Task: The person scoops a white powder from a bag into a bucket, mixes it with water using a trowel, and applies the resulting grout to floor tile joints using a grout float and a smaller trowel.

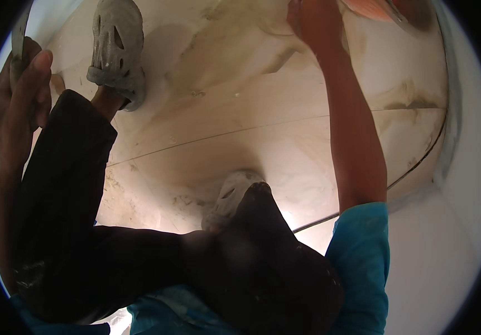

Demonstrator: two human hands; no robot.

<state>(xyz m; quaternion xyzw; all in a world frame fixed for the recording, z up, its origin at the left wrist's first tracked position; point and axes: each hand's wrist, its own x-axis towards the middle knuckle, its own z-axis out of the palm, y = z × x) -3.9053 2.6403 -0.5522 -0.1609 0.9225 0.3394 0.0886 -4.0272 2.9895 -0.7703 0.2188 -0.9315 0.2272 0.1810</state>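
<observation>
At the far left, my left hand point(22, 103) is closed around a flat grey tool with a thin, blade-like upper part point(19, 39); its top end runs out of view and its exact kind does not show. My right arm reaches forward over the floor. My right hand point(317, 23) is at the top edge of the view with its fingers curled in, and what it holds, if anything, is hidden. To the right of that hand lies an orange-pink rounded thing point(370, 8) with a greyish rim, partly cut off by the edge.
I crouch on a pale, stained floor point(285, 139) of large panels with thin seams. My grey clogs point(116, 42) stand on it, one far left, one in the middle. A dark cable point(413, 167) runs along the right side, beside white walls point(441, 240).
</observation>
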